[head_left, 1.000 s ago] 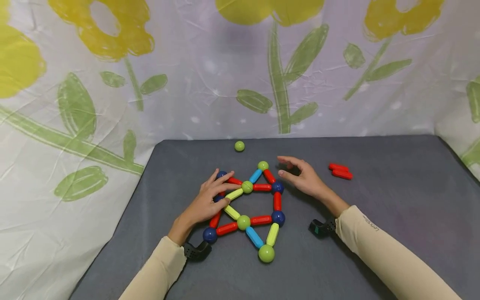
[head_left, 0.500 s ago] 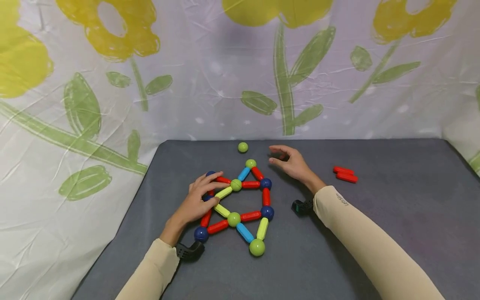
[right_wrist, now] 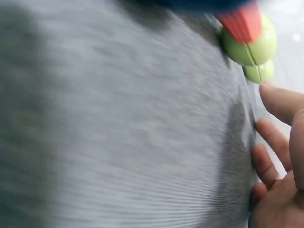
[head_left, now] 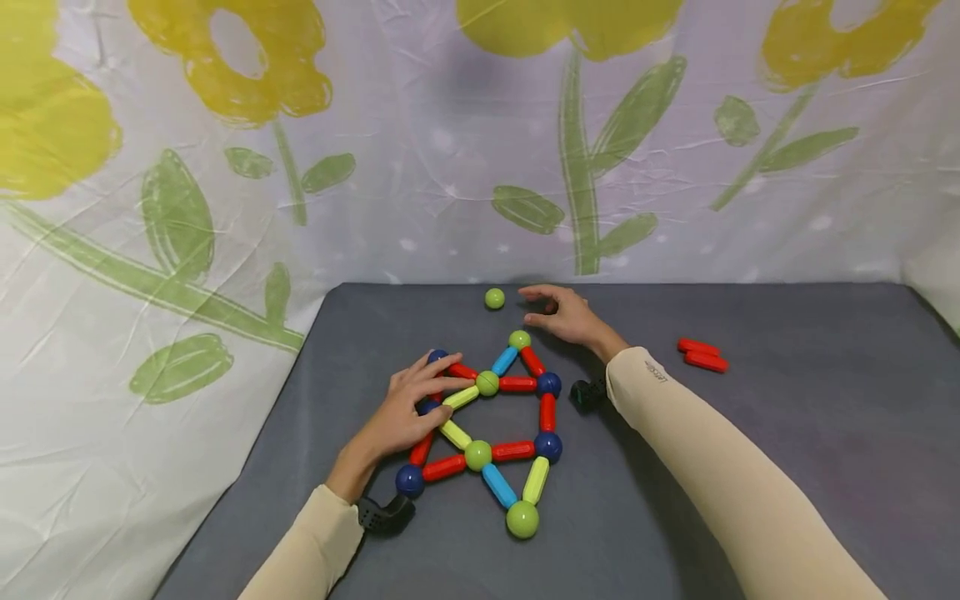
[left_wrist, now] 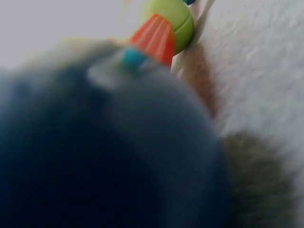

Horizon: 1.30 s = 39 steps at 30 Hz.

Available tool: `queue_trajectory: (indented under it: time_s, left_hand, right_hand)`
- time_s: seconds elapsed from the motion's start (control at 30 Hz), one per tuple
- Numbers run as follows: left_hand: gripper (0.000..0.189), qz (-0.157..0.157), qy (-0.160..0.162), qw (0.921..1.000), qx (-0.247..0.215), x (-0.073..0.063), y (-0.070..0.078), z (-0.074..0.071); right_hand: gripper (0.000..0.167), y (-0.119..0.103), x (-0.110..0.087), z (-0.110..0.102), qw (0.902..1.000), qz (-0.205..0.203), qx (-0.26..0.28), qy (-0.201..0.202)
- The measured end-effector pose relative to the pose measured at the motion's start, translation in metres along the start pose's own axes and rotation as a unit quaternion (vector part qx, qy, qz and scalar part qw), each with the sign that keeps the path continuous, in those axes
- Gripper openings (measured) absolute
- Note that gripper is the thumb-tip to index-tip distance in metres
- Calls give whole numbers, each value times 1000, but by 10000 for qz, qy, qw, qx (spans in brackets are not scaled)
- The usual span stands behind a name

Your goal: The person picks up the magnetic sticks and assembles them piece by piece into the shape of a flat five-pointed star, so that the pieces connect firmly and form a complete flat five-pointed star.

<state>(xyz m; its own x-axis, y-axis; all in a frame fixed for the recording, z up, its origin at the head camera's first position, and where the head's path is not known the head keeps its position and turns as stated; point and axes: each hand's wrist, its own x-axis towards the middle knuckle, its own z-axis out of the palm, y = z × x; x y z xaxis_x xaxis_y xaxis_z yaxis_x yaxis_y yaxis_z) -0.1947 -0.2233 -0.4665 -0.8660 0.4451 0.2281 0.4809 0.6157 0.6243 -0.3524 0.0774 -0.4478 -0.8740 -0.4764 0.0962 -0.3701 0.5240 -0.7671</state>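
A flat frame of magnetic rods and balls lies on the grey table (head_left: 637, 500) in the head view, with red rods (head_left: 513, 451), yellow rods (head_left: 536, 481), blue rods (head_left: 499, 487), dark blue balls (head_left: 548, 447) and green balls (head_left: 522, 519). My left hand (head_left: 405, 408) rests over its left side, fingers spread, partly hiding a dark blue ball and red rods. Beyond the frame's far tip, my right hand (head_left: 566, 315) holds nothing, thumb and fingers apart. Just left of its fingertips sits a loose green ball (head_left: 494, 298), not touched.
Two loose red rods (head_left: 702, 355) lie side by side at the right. A flowered cloth (head_left: 420, 167) hangs behind the table's far edge. A large dark blue ball (left_wrist: 114, 156) fills much of the left wrist view, blurred.
My right hand has moved left and away from me, from beside the frame's far tip toward the loose green ball. The left hand stays on the frame. The head view has shifted slightly.
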Motion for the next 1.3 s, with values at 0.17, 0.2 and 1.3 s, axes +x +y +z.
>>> queue_trajectory:
  time_s: [0.17, 0.2, 1.3]
  left_hand:
    - [43, 88, -102, 9999, -26, -2, 2, 1]
    - [42, 84, -107, 9999, -27, -2, 2, 1]
    - [39, -3, -9, 10000, -42, -2, 2, 2]
  right_hand:
    - [52, -5, 15, -2, 9990, -78, -26, -447]
    - [52, -6, 18, -1, 9987, -70, -20, -497]
    - [37, -2, 9, -13, 9971, -276, 62, -710]
